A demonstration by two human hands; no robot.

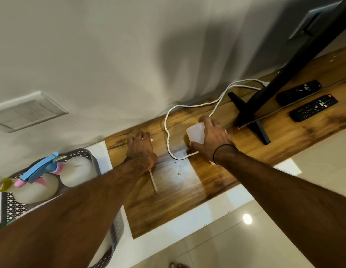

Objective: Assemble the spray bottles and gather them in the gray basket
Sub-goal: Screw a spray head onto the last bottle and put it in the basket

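Grabbing last bottle and its sprayer off the wooden shelf.

Head view: right hand (210,138) is wrapped around a white bottle (195,133) standing on the wooden shelf (216,182). Left hand (142,149) is down on a spray head, mostly hidden; only its dip tube (153,180) pokes out toward the viewer, so whether the fingers have closed on it can't be told. Hands are well apart, a white cable (168,140) looping between them. Gray basket (11,207) at far left holds finished bottles, one with a blue sprayer (39,168). To do it well: lift the bottle clear of the cable, feed the tube straight into the neck, twist the collar snug, then basket it.
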